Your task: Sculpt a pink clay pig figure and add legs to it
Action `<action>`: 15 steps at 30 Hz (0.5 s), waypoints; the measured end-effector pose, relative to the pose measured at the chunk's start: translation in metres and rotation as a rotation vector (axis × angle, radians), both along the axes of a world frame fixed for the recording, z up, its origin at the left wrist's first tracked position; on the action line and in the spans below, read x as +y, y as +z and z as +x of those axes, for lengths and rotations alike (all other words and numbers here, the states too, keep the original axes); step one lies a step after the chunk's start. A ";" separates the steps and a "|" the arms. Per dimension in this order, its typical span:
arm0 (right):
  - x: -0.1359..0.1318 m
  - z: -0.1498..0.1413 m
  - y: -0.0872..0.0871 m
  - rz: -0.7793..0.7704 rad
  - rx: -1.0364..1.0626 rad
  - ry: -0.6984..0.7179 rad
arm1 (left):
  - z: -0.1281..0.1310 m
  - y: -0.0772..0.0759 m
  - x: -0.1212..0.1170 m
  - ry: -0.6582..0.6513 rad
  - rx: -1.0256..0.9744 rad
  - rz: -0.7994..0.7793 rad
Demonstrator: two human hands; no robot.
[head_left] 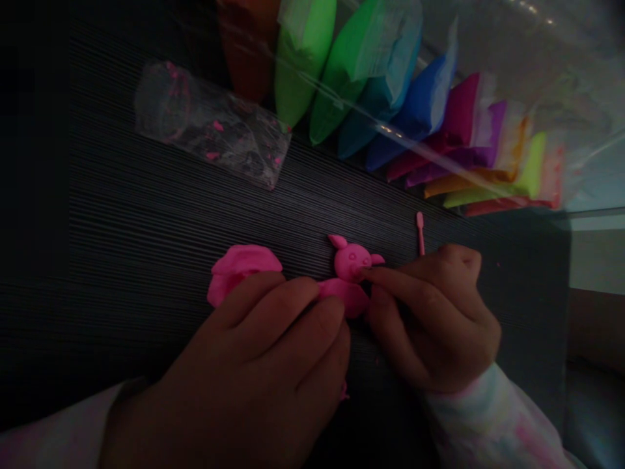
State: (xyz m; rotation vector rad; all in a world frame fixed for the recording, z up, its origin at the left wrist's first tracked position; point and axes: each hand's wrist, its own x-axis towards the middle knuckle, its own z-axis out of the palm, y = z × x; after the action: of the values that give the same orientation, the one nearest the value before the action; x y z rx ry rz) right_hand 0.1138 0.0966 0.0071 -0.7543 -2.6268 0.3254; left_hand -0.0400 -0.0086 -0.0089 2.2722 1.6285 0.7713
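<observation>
Your left hand [263, 352] and right hand [439, 319] work at the pink figure [346, 288] on the dark table [122, 260].
In the head view, your left fingers curl over the body's left end, your right forefinger is at the snout; you cannot tell whether either pinches anything. The head points away from you, face up; the body's long axis runs crosswise, right end slanting slightly nearer you. Your left fingers partly cover the pink lump [244, 259].
</observation>
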 end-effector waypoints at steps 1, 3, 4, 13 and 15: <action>0.000 0.001 0.000 -0.002 0.011 0.004 | 0.000 0.000 0.000 -0.004 -0.002 -0.001; 0.000 0.002 0.000 -0.007 0.033 0.011 | 0.000 0.000 0.000 -0.010 -0.006 0.007; 0.000 0.003 0.000 -0.009 0.034 0.013 | 0.000 -0.001 0.000 -0.013 -0.008 0.009; 0.000 0.000 -0.002 0.025 0.014 0.023 | -0.002 0.000 0.000 -0.039 0.024 -0.004; 0.000 0.001 -0.002 0.024 0.011 0.011 | -0.002 0.000 -0.001 -0.039 0.028 0.001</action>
State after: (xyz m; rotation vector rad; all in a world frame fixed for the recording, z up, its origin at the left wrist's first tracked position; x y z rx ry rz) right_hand 0.1149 0.0962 0.0050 -0.7287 -2.6210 0.2999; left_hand -0.0420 -0.0091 -0.0089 2.3179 1.5906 0.7345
